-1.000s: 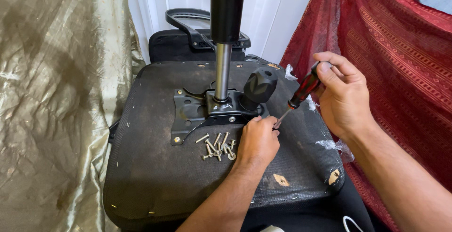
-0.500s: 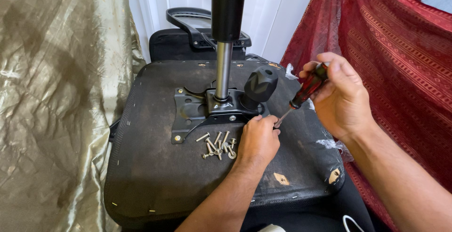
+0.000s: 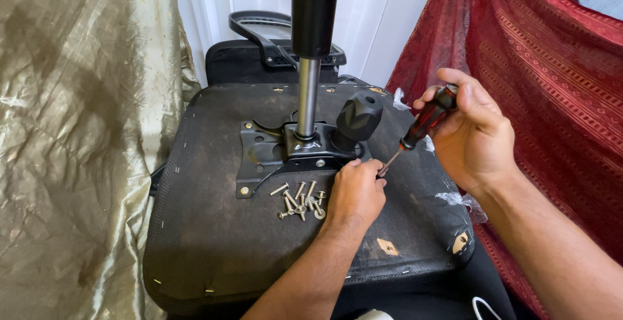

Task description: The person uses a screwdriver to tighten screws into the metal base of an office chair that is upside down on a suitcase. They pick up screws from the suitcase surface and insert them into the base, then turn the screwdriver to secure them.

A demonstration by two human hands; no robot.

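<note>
1. An upturned office chair seat [image 3: 214,255], black and scuffed, lies flat with its underside facing up.
2. A black metal mounting plate [image 3: 259,158] sits on the middle of the seat underside. A gas-lift cylinder [image 3: 310,54] stands upright from it, chrome below and black above.
3. A black round knob [image 3: 358,120] projects from the right side of the plate, tilted up and to the right.
4. The right hand [image 3: 477,135] holds a screwdriver [image 3: 422,128] with a red and black handle. The grip is closed around the handle, thumb along its upper side.
5. The screwdriver slopes down to the left. Its metal tip ends at the right edge of the plate, just beside the fingers of the left hand.
6. The left hand [image 3: 355,193] rests on the seat at the right front corner of the plate, fingers curled together at the screwdriver tip. Whether they pinch a screw cannot be told; the fingertips are hidden.
7. A loose heap of silver screws [image 3: 300,201] lies on the seat just in front of the plate, immediately left of the left hand.
8. A second black chair part with an armrest [image 3: 259,31] stands behind the seat.
9. An olive-gold cloth [image 3: 71,145] hangs at the left; a dark red patterned cloth [image 3: 545,67] hangs at the right.
</note>
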